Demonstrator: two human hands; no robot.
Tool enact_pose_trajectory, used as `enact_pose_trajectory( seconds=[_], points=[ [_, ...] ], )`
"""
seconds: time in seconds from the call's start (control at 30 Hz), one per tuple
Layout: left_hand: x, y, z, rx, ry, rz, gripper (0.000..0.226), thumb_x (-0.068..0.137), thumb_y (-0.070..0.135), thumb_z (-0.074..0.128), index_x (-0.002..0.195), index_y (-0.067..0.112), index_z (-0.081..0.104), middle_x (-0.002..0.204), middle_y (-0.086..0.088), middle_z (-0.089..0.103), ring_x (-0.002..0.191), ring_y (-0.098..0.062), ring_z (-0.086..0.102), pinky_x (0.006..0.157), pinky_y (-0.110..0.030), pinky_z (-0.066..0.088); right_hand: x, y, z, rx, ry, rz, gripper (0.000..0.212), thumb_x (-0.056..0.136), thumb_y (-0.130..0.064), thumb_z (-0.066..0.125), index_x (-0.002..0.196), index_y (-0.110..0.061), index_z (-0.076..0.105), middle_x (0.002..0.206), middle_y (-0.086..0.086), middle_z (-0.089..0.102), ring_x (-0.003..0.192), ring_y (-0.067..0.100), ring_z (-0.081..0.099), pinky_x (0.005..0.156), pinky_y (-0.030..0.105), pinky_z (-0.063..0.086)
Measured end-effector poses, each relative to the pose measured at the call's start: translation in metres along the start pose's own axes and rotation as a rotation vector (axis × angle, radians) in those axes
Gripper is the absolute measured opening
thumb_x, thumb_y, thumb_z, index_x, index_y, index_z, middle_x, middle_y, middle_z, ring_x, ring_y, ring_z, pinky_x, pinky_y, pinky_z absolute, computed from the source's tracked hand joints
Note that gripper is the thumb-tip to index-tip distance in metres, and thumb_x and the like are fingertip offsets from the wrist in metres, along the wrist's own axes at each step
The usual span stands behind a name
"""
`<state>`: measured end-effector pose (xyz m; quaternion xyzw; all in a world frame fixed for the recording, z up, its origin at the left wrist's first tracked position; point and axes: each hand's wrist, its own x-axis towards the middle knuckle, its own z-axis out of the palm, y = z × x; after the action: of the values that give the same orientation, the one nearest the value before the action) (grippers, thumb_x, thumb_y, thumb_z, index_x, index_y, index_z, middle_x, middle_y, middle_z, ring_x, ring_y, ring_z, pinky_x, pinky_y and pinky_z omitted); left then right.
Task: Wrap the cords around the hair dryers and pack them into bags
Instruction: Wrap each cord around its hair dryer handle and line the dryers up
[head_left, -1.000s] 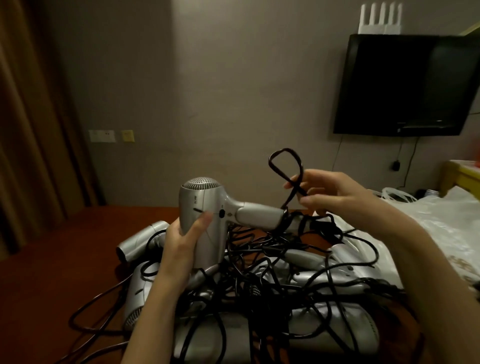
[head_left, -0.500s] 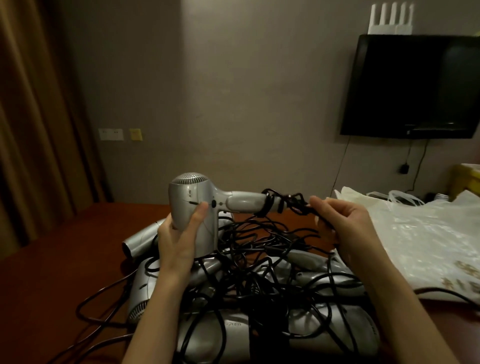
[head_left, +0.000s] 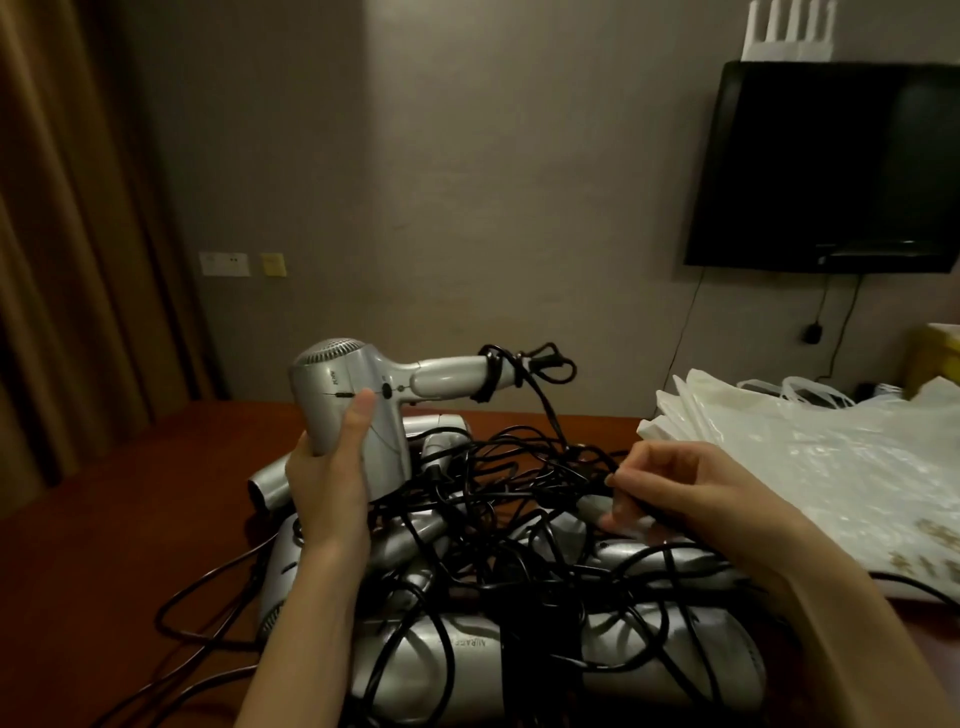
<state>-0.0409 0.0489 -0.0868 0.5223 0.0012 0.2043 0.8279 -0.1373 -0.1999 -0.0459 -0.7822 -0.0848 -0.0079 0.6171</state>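
Half a second back the right hand (head_left: 670, 493) was pinching the cord right at the end of the handle; now it's been dropped down to the tangle of black cords (head_left: 519, 519) on the table (head_left: 104, 571), well apart from the handle, fingers curled with a black cord pinched at the fingertips. The few turns wrapped round the handle end are left on their own, with a loop sticking out past it.

The raised hair dryer (head_left: 363, 410) is gripped by the left hand (head_left: 327, 478) around its barrel, thumb laid up the side (handle pointed to the right, held above the heap).

At least four more silver dryers (head_left: 597, 670) can be counted in the heap, though an exact number can't be told under the cords. White plastic bags (head_left: 831, 467) are stacked just right of it, count unclear.
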Motion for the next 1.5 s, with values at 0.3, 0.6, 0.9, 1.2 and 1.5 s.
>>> enact_pose_trajectory(
  seconds=[0.3, 0.6, 0.9, 1.2, 1.5],
  points=[
    [0.000, 0.002, 0.005, -0.153, 0.013, -0.164, 0.060, 0.061, 0.057, 0.080, 0.104, 0.018, 0.065, 0.097, -0.006, 0.070, 0.086, -0.021, 0.068, 0.070, -0.033, 0.053, -0.005, 0.006, 0.013, -0.147, -0.135, -0.007, 0.019, 0.077, -0.024, 0.068, 0.076, -0.007, 0.060, 0.066, 0.003, 0.066, 0.052, 0.008, 0.056, 0.049, 0.014, 0.043],
    [-0.010, 0.009, 0.009, -0.155, -0.375, -0.243, 0.065, 0.057, 0.060, 0.081, 0.102, 0.016, 0.064, 0.082, -0.005, 0.074, 0.068, -0.014, 0.072, 0.056, -0.028, 0.059, 0.047, 0.013, 0.009, -0.541, -0.013, 0.073, 0.018, 0.086, -0.024, 0.070, 0.072, -0.014, 0.068, 0.050, -0.010, 0.062, 0.042, -0.002, 0.053, 0.042, 0.011, 0.037],
    [-0.011, 0.005, 0.001, 0.120, -0.615, -0.241, 0.099, 0.025, 0.065, 0.088, 0.102, 0.008, 0.064, 0.075, -0.011, 0.073, 0.063, -0.023, 0.070, 0.051, -0.030, 0.055, 0.050, -0.011, -0.008, -0.566, 0.101, 0.100, 0.043, 0.088, -0.042, 0.063, 0.081, 0.000, 0.071, 0.054, 0.002, 0.050, 0.052, 0.017, 0.041, 0.049, 0.026, 0.032],
    [-0.011, 0.003, -0.001, 0.112, -0.603, -0.149, 0.084, 0.025, 0.070, 0.085, 0.092, 0.022, 0.067, 0.074, -0.005, 0.074, 0.063, -0.017, 0.070, 0.050, -0.030, 0.055, 0.018, -0.030, -0.034, -0.281, -0.037, 0.109, 0.020, 0.097, -0.013, 0.051, 0.091, -0.012, 0.071, 0.075, 0.007, 0.055, 0.057, 0.014, 0.047, 0.047, 0.017, 0.035],
    [-0.007, 0.002, 0.000, 0.064, -0.542, -0.119, 0.095, 0.027, 0.073, 0.085, 0.098, 0.013, 0.067, 0.079, -0.012, 0.072, 0.064, -0.022, 0.069, 0.049, -0.031, 0.054, 0.009, -0.027, -0.057, 0.003, 0.054, 0.160, 0.043, 0.073, -0.045, 0.074, 0.072, -0.011, 0.048, 0.057, -0.001, 0.040, 0.042, 0.006, 0.029, 0.034, 0.013, 0.022]
  ],
)
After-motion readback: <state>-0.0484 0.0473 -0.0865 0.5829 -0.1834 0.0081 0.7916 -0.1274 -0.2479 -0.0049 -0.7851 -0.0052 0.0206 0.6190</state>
